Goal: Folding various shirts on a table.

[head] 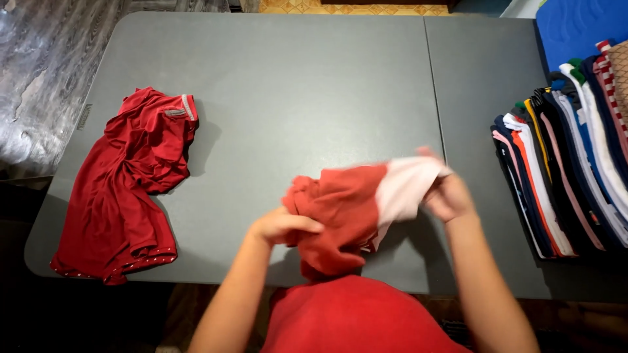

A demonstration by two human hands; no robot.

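Both hands are gripping the bunched red-and-white shirt (pixel 356 209) above the near edge of the grey tabletop (pixel 294 98): the left hand (pixel 278 227) is clamping its red end, the right hand (pixel 448 196) its white end. Being so crumpled, it is likely tangling or slipping free. A red shirt (pixel 124 189) is lying well left of it, and folded clothes (pixel 562 163) are stacked to its right.

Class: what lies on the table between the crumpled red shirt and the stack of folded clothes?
In the head view: the red-and-white garment, held in both hands, over bare grey table.
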